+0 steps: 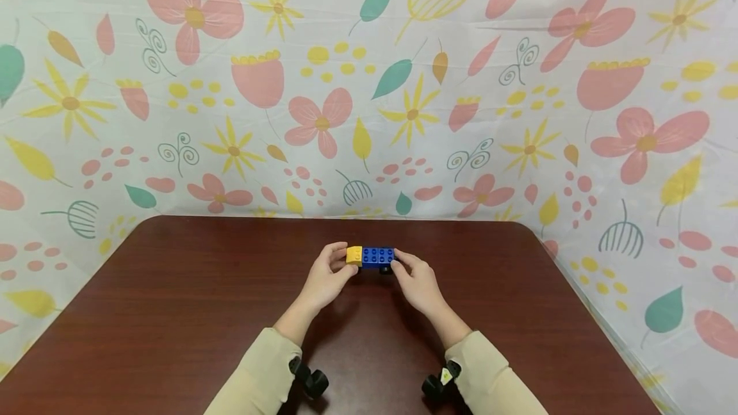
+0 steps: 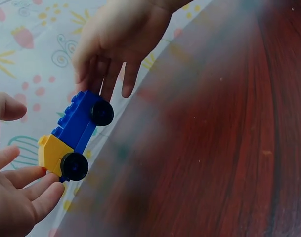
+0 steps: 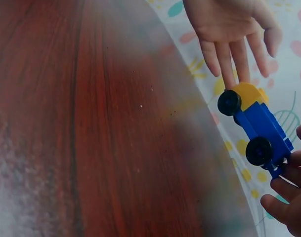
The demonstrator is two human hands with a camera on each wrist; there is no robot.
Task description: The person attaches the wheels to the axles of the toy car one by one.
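Observation:
A toy car of building bricks, with blue studded bricks, a yellow slanted end brick and black wheels, is held above the tabletop between the two hands. At the yellow end is my left hand; its long, nearly straight fingers touch the brick, and the thumb stands apart in both wrist views. Opposite it, my right hand touches the blue end with its fingertips. The right thumb, partly cut off in the right wrist view, stands off the studs.
Beneath the hands lies a dark red-brown wooden table. A white curtain printed with flowers and leaves hangs behind its far edge. Black wrist cameras stick out from both beige sleeves.

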